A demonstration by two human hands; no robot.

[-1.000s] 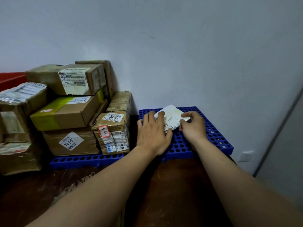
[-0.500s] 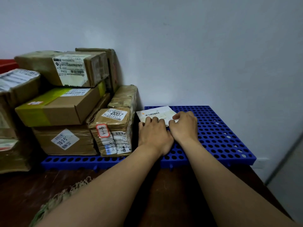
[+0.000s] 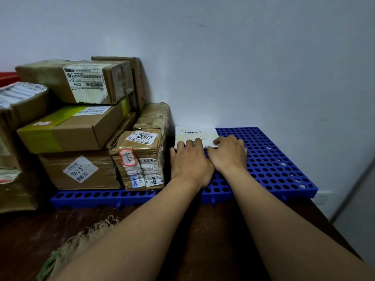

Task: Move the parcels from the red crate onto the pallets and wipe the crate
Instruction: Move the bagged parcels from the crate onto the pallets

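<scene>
A flat white parcel (image 3: 195,133) with a barcode label lies on the blue perforated pallet (image 3: 267,159), against the wall. My left hand (image 3: 189,161) rests on its near edge with fingers laid over it. My right hand (image 3: 229,153) lies beside it, fingers curled over the parcel's right corner. Several taped cardboard parcels (image 3: 81,126) are stacked on the pallet's left part. A sliver of the red crate (image 3: 8,78) shows at the far left behind the boxes.
A small taped box marked 2007 (image 3: 142,159) stands directly left of my left hand. A frayed greenish cloth (image 3: 77,242) lies on the dark wooden floor near my left forearm. The pale wall is close behind the pallet.
The white parcel went from tilted in my hands to lying flat on the pallet by the wall. Both hands lowered with it and now lie over its near edge.
</scene>
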